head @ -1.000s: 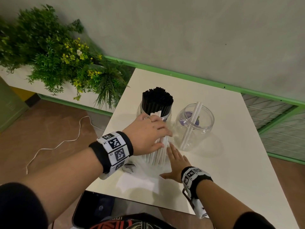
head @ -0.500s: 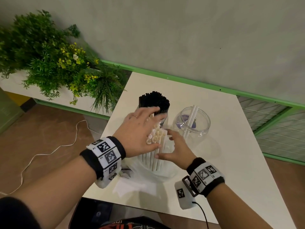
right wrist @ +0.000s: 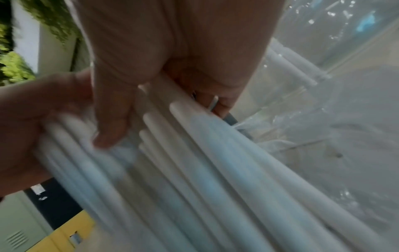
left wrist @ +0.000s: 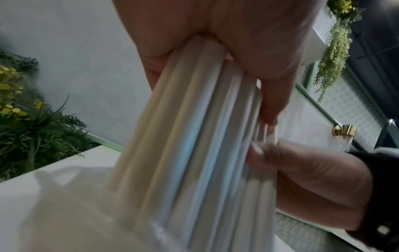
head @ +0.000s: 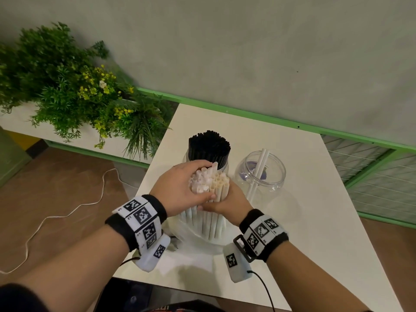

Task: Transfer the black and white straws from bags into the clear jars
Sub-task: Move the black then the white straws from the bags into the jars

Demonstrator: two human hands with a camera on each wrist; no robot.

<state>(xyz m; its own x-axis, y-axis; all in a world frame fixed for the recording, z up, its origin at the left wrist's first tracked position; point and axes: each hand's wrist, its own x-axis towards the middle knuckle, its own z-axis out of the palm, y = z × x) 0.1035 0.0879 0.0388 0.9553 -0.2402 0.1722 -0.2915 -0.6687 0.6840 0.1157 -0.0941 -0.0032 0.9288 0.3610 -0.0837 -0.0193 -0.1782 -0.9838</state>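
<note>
A bundle of white straws (head: pixel 210 208) stands upright in a clear plastic bag (head: pixel 193 235) on the white table (head: pixel 315 221). My left hand (head: pixel 180 190) wraps its fingers round the left part of the bundle near the top. My right hand (head: pixel 227 203) grips the right part from the other side. Both wrist views show the white straws (left wrist: pixel 194 145) (right wrist: pixel 194 162) held between curled fingers. Behind stands a clear jar (head: pixel 186 157) packed with black straws (head: pixel 209 146). To its right a second clear jar (head: pixel 260 174) holds two white straws (head: pixel 258 170).
A planter of green plants with yellow flowers (head: pixel 74 95) sits left of the table. A green ledge (head: pixel 247 113) runs along the wall behind. A white cable (head: pixel 67 212) lies on the brown floor at the left.
My right hand rose from the table beside the bag and closed on the straws. The left hand shifted its hold higher, and the bundle's top ends now show between both hands.
</note>
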